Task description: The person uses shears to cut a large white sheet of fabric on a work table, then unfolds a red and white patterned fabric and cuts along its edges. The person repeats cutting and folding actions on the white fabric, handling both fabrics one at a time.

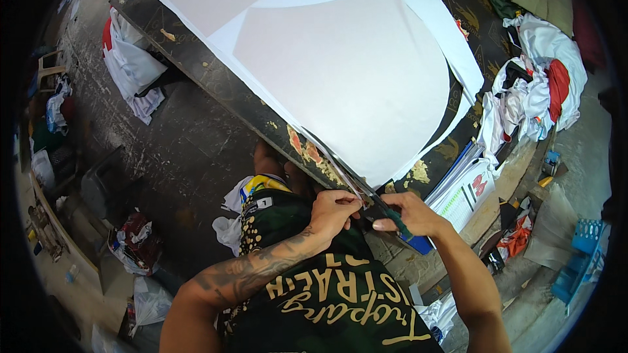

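My right hand [413,216] grips large scissors [398,221] with green-wrapped handles; their long blades lie along the near edge of a white sheet [340,85], curved on its far right, atop more white sheets. Just left of the scissors, my left hand [333,209] pinches a thin white strip at the sheet's corner; its fingertips are partly hidden. The sheets lie on a worn dark tabletop [170,46] with flaking patches along its edge.
Crumpled white and red cloth [549,91] and a stack of papers [461,196] lie at right, a blue plastic holder [575,255] beyond. Cloth bundles [131,59], a dark object [98,189] and bags [150,301] lie on the left.
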`<action>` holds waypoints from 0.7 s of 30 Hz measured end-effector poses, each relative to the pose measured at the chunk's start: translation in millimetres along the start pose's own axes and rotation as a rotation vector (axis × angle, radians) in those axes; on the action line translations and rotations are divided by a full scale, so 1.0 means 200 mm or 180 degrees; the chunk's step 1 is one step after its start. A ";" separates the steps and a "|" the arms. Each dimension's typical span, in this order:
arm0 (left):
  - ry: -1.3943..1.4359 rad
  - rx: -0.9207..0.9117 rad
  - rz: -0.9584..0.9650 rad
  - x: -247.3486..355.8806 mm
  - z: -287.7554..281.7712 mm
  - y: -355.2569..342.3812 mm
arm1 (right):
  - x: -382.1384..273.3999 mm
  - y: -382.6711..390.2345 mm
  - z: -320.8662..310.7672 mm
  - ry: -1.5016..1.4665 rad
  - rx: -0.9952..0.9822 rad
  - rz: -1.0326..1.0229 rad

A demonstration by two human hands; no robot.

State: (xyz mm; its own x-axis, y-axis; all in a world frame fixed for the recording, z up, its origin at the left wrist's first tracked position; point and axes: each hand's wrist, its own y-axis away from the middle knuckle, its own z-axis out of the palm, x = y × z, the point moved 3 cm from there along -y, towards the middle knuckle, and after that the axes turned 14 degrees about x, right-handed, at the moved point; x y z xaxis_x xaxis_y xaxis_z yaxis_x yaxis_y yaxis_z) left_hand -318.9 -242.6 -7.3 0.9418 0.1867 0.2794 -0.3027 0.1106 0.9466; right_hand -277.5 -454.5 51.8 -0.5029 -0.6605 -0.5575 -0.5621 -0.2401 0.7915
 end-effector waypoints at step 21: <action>-0.0058 -0.0191 -0.0012 0.02 -0.02 -0.02 | -0.39 -0.32 0.05 0.0281 0.0073 -0.0046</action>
State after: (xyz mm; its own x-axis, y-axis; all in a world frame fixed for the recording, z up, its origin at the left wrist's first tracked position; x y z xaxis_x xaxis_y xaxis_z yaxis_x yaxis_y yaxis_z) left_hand -313.5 -237.7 -11.0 0.9453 0.1683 0.2793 -0.3069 0.1696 0.9365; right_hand -207.9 -380.8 42.3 -0.4351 -0.7176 -0.5438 -0.5842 -0.2346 0.7769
